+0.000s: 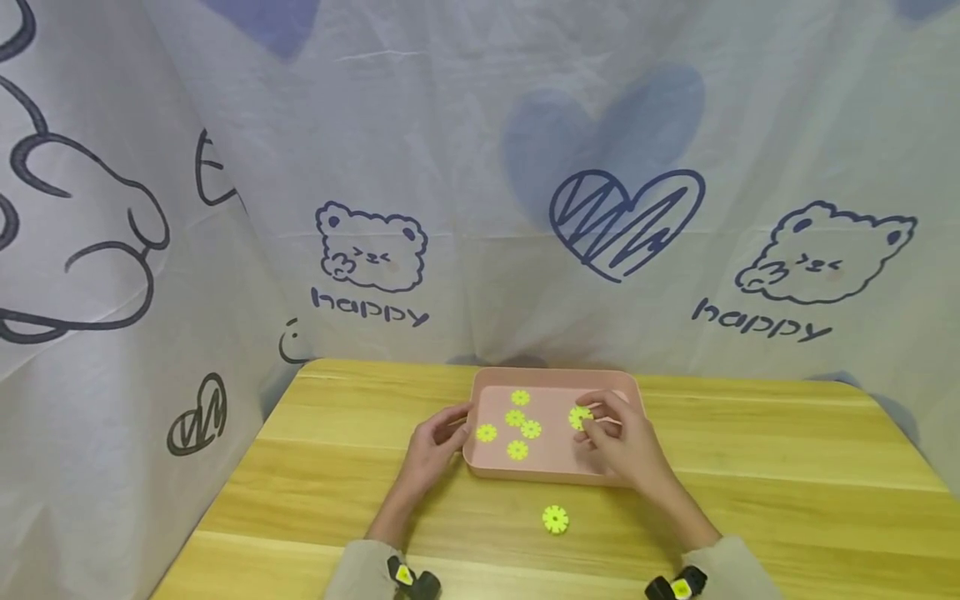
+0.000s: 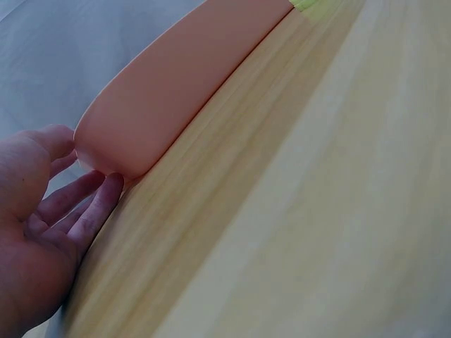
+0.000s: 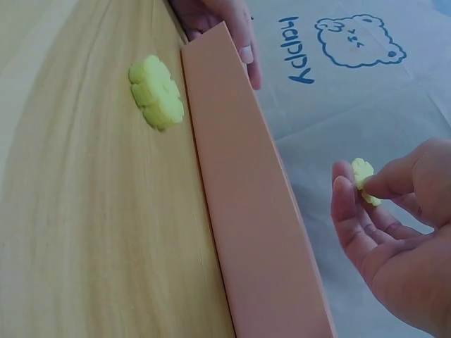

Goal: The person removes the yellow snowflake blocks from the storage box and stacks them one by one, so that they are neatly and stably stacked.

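Note:
A shallow pink tray (image 1: 555, 477) sits on the table with several notched, flower-shaped yellow-green discs (image 1: 517, 450) lying inside. At the tray's left end, my left hand (image 1: 433, 446) holds the corner, its thumb and curved fingers meeting the wall in the left wrist view. My right hand (image 1: 626, 442) is over the tray's right half. Between its thumb and fingers it pinches one flower-shaped disc (image 3: 363, 176), which shows above the rim in the right wrist view. Another single disc (image 1: 555, 519) lies on the wood in front of the tray.
The pale wooden table (image 1: 780, 475) extends on both sides of the tray. A whitish curtain (image 1: 480, 167) printed with hearts and bear faces hangs close behind it and along the left. Both forearms wear dark wrist bands (image 1: 678, 586).

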{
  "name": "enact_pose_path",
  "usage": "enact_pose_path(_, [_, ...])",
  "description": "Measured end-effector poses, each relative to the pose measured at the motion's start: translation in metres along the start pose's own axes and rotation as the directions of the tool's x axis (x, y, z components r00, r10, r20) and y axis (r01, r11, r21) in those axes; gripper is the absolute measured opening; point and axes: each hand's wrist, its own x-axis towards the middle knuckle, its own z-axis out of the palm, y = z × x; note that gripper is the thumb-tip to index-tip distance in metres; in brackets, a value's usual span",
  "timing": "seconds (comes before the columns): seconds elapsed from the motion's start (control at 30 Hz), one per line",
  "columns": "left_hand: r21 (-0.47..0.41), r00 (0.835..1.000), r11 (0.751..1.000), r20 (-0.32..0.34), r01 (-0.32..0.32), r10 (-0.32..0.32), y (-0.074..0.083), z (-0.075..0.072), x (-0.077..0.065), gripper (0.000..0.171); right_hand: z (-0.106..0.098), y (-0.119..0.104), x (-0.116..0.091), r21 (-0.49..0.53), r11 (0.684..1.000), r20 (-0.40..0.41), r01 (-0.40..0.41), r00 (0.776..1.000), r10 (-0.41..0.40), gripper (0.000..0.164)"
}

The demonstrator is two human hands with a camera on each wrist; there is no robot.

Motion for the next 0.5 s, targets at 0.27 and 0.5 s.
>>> enact_pose_path(0.27, [0.002,1.0,1.0,-0.002,0.003,-0.003,0.0,0.0,0.001,0.038,-0.005,0.0,-0.009,0.019,0.999,-0.014,0.045,0.999,-0.045,0.028])
enact_pose_path(0.5, [-0.001,1.0,1.0,0.004,-0.008,0.008,-0.001,0.0,0.001,0.038,-0.007,-0.002,-0.018,0.079,0.997,-0.047,0.019,0.999,-0.015,0.025])
